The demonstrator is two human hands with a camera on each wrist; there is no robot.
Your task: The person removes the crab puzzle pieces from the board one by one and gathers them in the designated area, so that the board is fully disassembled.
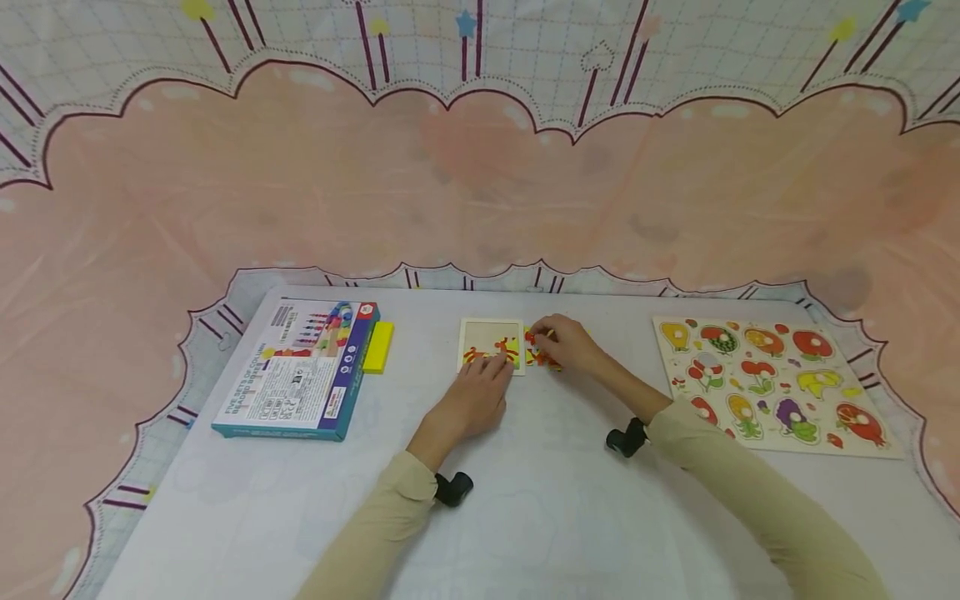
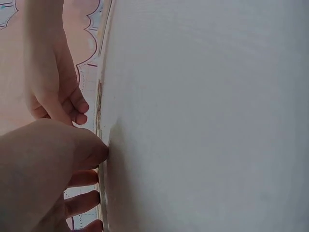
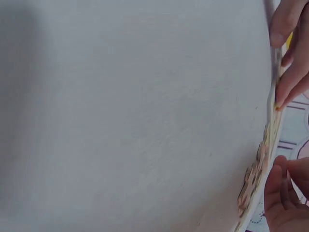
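A small pale-framed jigsaw tray [image 1: 489, 321] lies near the back of the table, with red and yellow puzzle pieces [image 1: 510, 347] in its lower part. My left hand [image 1: 480, 392] rests on the tray's front edge, fingers extended over the pieces. Beside the tray on the right is a cluster of loose red and yellow puzzle pieces [image 1: 542, 360]. My right hand [image 1: 566, 342] is bent over this cluster, its thumb and fingertips close together at the pieces. I cannot tell whether a piece is between them. In the right wrist view, the right fingertips [image 3: 281, 162] stand by the pieces.
At left lies a boxed bead set [image 1: 292, 375], with a yellow block [image 1: 378, 347] against its right side. A wooden fruit puzzle board [image 1: 780, 442] covers part of the table's right side. A patterned cloth [image 1: 480, 192] hangs behind the table [image 1: 540, 517].
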